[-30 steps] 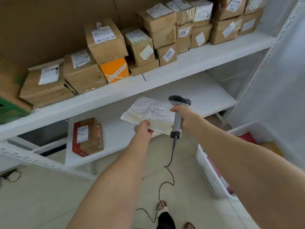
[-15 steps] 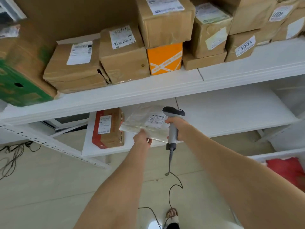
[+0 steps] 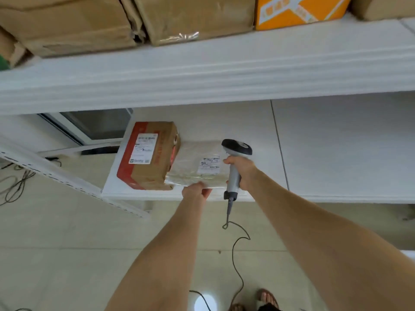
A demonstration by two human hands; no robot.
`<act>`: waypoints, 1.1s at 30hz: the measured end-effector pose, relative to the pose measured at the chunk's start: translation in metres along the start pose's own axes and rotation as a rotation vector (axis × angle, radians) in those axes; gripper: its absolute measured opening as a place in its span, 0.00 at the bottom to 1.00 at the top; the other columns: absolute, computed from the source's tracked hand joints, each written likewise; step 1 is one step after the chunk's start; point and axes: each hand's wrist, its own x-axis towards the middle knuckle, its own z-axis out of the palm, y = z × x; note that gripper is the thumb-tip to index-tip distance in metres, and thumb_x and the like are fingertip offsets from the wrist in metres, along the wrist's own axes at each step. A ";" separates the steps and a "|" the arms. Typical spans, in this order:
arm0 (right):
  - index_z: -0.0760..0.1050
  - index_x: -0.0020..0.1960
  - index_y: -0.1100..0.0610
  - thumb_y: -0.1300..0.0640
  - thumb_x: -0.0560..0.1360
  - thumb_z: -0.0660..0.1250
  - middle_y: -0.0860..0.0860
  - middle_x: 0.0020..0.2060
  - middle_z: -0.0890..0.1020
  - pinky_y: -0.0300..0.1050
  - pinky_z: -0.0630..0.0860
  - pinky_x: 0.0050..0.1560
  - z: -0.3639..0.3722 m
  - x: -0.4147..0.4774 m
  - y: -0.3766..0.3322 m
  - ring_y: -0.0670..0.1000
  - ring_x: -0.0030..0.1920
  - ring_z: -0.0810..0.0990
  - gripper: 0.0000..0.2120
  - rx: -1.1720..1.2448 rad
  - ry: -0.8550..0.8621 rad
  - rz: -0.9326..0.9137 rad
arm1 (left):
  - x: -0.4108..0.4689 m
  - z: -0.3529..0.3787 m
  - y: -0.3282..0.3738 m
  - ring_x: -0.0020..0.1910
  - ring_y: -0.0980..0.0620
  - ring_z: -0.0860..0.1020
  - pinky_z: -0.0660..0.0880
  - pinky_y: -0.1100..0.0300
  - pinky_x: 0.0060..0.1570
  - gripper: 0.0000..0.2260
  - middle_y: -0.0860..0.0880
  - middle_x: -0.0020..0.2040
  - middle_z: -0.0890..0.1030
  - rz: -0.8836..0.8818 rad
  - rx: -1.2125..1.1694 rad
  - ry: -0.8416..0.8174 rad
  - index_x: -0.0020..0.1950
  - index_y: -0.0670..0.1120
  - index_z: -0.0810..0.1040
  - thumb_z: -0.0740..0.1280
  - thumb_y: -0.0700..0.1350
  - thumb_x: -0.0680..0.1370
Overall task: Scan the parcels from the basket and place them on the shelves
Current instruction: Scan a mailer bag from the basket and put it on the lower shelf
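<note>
Shelving parcel [image 3: 195, 168] at three o'clock of red-edged box [image 3: 148, 157], left hand [image 3: 195, 192] pinching it, right hand [image 3: 244, 172] gripping scanner [image 3: 236, 148]; release likely next

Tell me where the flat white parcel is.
The parcel is centre of the head view, at the lower shelf front, right of the red-and-brown box, gripped by the left hand, scanner to its right.

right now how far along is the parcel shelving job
Done: a brown cardboard box with red tape sits on the lower white shelf. In hand: the left hand pinches a flat white plastic mailer beside that box; the right hand grips the grey scanner. Left: letting go; the basket is out of view.
</note>
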 end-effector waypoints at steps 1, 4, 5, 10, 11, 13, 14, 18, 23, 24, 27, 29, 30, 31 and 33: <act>0.71 0.40 0.58 0.65 0.72 0.71 0.55 0.39 0.72 0.60 0.72 0.64 0.003 0.010 0.004 0.59 0.48 0.73 0.09 -0.004 -0.014 -0.004 | 0.011 -0.001 0.001 0.57 0.39 0.78 0.78 0.47 0.54 0.19 0.36 0.52 0.78 0.007 -0.014 0.004 0.66 0.34 0.70 0.63 0.27 0.76; 0.71 0.40 0.58 0.64 0.71 0.71 0.55 0.39 0.72 0.60 0.72 0.63 0.013 0.036 0.013 0.59 0.49 0.73 0.09 -0.013 -0.038 -0.008 | 0.038 -0.001 0.000 0.53 0.43 0.78 0.80 0.54 0.47 0.20 0.40 0.50 0.78 0.071 -0.036 -0.020 0.69 0.35 0.68 0.59 0.28 0.78; 0.71 0.41 0.58 0.64 0.71 0.71 0.55 0.39 0.72 0.60 0.72 0.63 0.015 0.042 0.014 0.59 0.49 0.73 0.08 -0.013 -0.043 -0.009 | 0.043 0.000 0.001 0.55 0.41 0.77 0.79 0.52 0.48 0.20 0.38 0.54 0.78 0.078 -0.082 -0.002 0.69 0.36 0.69 0.60 0.27 0.77; 0.74 0.52 0.60 0.63 0.71 0.71 0.55 0.43 0.73 0.61 0.72 0.64 0.021 0.066 0.015 0.58 0.49 0.73 0.11 0.004 -0.074 -0.037 | 0.068 0.000 0.010 0.58 0.36 0.76 0.78 0.51 0.44 0.22 0.35 0.61 0.76 0.106 -0.122 0.079 0.68 0.38 0.70 0.61 0.25 0.75; 0.73 0.54 0.60 0.63 0.71 0.71 0.55 0.43 0.73 0.62 0.72 0.64 0.021 0.071 0.015 0.58 0.50 0.73 0.13 0.007 -0.079 -0.039 | 0.074 -0.001 0.011 0.57 0.37 0.77 0.78 0.51 0.43 0.21 0.35 0.60 0.76 0.093 -0.104 0.083 0.67 0.38 0.70 0.62 0.25 0.75; 0.73 0.55 0.60 0.62 0.72 0.71 0.54 0.41 0.72 0.62 0.72 0.65 0.022 0.076 0.016 0.58 0.50 0.73 0.14 0.008 -0.094 -0.038 | 0.081 -0.002 0.010 0.47 0.41 0.79 0.77 0.50 0.43 0.18 0.37 0.51 0.79 0.043 -0.017 0.071 0.66 0.37 0.71 0.62 0.28 0.77; 0.73 0.55 0.60 0.62 0.72 0.71 0.54 0.41 0.72 0.62 0.71 0.65 0.023 0.078 0.017 0.58 0.50 0.73 0.14 0.010 -0.098 -0.031 | 0.082 -0.001 0.008 0.39 0.44 0.77 0.76 0.50 0.44 0.16 0.38 0.44 0.78 0.027 0.052 0.069 0.65 0.37 0.72 0.61 0.30 0.78; 0.72 0.55 0.59 0.61 0.71 0.72 0.54 0.41 0.72 0.62 0.72 0.64 0.017 0.086 0.020 0.59 0.51 0.73 0.15 0.004 -0.078 -0.001 | 0.093 0.000 -0.004 0.34 0.47 0.74 0.77 0.50 0.44 0.14 0.40 0.38 0.75 -0.012 0.219 0.081 0.64 0.37 0.73 0.58 0.31 0.80; 0.74 0.62 0.60 0.60 0.70 0.73 0.56 0.46 0.74 0.62 0.72 0.64 0.004 0.090 0.022 0.59 0.51 0.74 0.22 0.019 -0.080 0.012 | 0.092 0.000 -0.005 0.36 0.48 0.72 0.76 0.50 0.55 0.15 0.45 0.38 0.71 0.063 0.339 0.075 0.66 0.38 0.71 0.57 0.34 0.79; 0.74 0.63 0.60 0.60 0.70 0.73 0.56 0.48 0.75 0.62 0.72 0.63 0.000 0.088 0.022 0.58 0.50 0.74 0.22 0.025 -0.081 0.015 | 0.091 0.000 -0.004 0.37 0.48 0.72 0.74 0.50 0.57 0.17 0.47 0.37 0.69 0.099 0.372 0.074 0.68 0.39 0.69 0.58 0.36 0.79; 0.74 0.63 0.62 0.61 0.71 0.72 0.57 0.49 0.74 0.59 0.75 0.59 -0.012 0.071 0.014 0.56 0.46 0.73 0.22 0.059 -0.084 0.014 | 0.072 0.007 0.002 0.38 0.49 0.70 0.72 0.50 0.55 0.21 0.50 0.38 0.67 0.171 0.420 0.076 0.71 0.39 0.67 0.59 0.39 0.78; 0.74 0.63 0.62 0.62 0.72 0.71 0.57 0.50 0.74 0.55 0.77 0.51 -0.023 0.054 0.006 0.55 0.43 0.74 0.20 0.091 -0.088 0.010 | 0.046 0.024 0.008 0.34 0.52 0.68 0.70 0.54 0.51 0.19 0.47 0.44 0.73 0.196 0.471 0.039 0.70 0.38 0.68 0.60 0.39 0.79; 0.74 0.62 0.63 0.62 0.73 0.70 0.58 0.50 0.74 0.54 0.76 0.48 -0.029 0.045 0.002 0.55 0.42 0.74 0.19 0.110 -0.088 0.008 | 0.033 0.035 0.010 0.34 0.53 0.67 0.70 0.55 0.50 0.18 0.45 0.47 0.74 0.211 0.504 0.031 0.68 0.39 0.70 0.61 0.38 0.79; 0.75 0.61 0.63 0.63 0.73 0.70 0.58 0.50 0.74 0.54 0.76 0.48 -0.037 0.035 -0.002 0.55 0.42 0.74 0.17 0.130 -0.079 0.007 | 0.019 0.046 0.011 0.34 0.53 0.67 0.71 0.55 0.49 0.16 0.44 0.48 0.74 0.224 0.542 0.034 0.66 0.39 0.72 0.62 0.37 0.78; 0.75 0.58 0.62 0.63 0.73 0.70 0.58 0.50 0.75 0.55 0.76 0.51 -0.055 0.014 -0.009 0.55 0.44 0.75 0.14 0.171 -0.044 0.010 | -0.009 0.066 0.010 0.34 0.52 0.68 0.72 0.56 0.48 0.14 0.45 0.44 0.73 0.233 0.633 0.006 0.64 0.39 0.72 0.63 0.36 0.78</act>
